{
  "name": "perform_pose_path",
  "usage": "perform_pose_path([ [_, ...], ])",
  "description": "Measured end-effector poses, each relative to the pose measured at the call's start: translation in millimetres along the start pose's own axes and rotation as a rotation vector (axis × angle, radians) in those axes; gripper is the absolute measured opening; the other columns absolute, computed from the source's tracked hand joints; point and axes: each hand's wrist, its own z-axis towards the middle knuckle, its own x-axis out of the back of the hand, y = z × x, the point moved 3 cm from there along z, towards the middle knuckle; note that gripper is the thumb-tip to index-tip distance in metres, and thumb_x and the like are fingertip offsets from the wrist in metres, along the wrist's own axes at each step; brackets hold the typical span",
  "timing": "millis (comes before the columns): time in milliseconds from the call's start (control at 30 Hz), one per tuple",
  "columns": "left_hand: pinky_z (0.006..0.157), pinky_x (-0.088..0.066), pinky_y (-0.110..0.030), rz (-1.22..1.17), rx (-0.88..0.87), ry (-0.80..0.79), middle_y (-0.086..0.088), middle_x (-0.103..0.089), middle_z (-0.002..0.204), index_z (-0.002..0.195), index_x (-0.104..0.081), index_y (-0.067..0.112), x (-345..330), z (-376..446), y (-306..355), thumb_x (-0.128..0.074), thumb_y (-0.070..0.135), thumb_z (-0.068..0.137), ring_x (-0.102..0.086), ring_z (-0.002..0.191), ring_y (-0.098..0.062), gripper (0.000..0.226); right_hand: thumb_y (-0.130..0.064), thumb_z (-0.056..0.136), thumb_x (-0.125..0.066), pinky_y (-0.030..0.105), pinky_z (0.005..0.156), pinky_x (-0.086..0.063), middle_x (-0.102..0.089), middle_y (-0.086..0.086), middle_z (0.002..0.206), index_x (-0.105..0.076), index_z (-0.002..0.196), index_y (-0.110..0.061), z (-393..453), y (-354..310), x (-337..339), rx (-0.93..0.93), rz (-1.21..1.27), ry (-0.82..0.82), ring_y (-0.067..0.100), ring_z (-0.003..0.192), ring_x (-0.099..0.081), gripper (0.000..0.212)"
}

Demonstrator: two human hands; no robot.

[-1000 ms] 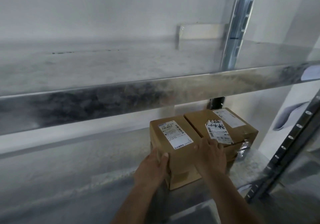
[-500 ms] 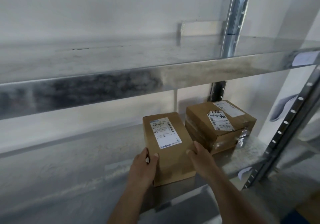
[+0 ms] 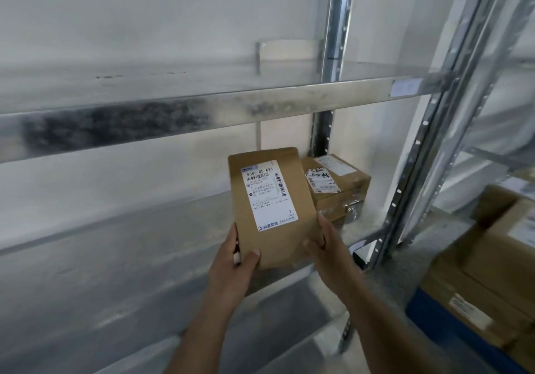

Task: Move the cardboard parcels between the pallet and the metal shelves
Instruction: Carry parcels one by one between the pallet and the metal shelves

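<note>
Now the parcel (image 3: 269,205) has been lifted clear of the shelf (image 3: 121,246) and drawn away from its neighbour.

It is gripped at its lower corners: left hand (image 3: 234,266) with thumb curled over the front, right hand (image 3: 327,249) with fingers wrapped round the edge. Removal toward the pallet is judged under way. Open shelf is left on the left; the beam (image 3: 173,118) hangs close above, the stacked parcel (image 3: 335,191) sits behind, the upright (image 3: 405,188) and boxes (image 3: 492,272) crowd the right.
</note>
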Motion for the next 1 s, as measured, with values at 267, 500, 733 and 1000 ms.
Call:
perform_pose_path([
  [267,0.089,-0.039,-0.018,-0.149,-0.107,-0.039,0.024,-0.049,0.129,0.143,-0.026,0.047,-48,-69,45,-0.059,0.024,0.090,-0.048,0.114,0.002,0.067,-0.017,0.096,-0.045,0.042,0.099,-0.047,-0.050,-0.010,0.131,-0.029,0.141,-0.029,-77,-12,82,0.035,-0.124,0.144,0.012,0.118,-0.050,0.049],
  [500,0.070,-0.040,0.001,-0.211,-0.195,-0.122,0.031,-0.054,0.121,0.141,-0.027,0.051,-109,-143,88,-0.060,0.023,0.089,-0.050,0.112,0.010,0.067,-0.022,0.096,-0.050,0.034,0.104,-0.039,-0.041,-0.006,0.143,-0.019,0.150,-0.027,-169,-11,172,0.046,-0.201,0.351,0.007,0.124,-0.042,0.062],
  [733,0.076,-0.039,-0.005,-0.248,-0.301,-0.263,0.040,-0.049,0.114,0.124,-0.019,0.074,-170,-220,144,-0.060,0.033,0.088,-0.046,0.104,0.019,0.069,-0.025,0.094,-0.053,0.037,0.105,-0.039,-0.043,-0.004,0.144,-0.024,0.149,-0.029,-260,-12,258,0.091,-0.262,0.544,0.012,0.127,-0.043,0.062],
  [1000,0.071,-0.038,-0.006,-0.265,-0.446,-0.492,0.047,-0.050,0.107,0.123,-0.017,0.077,-247,-304,192,-0.058,0.036,0.088,-0.044,0.096,0.029,0.067,-0.030,0.092,-0.052,0.043,0.094,-0.049,-0.047,-0.005,0.137,-0.018,0.149,-0.034,-364,-1,342,0.016,-0.278,0.743,0.014,0.114,-0.052,0.066],
])
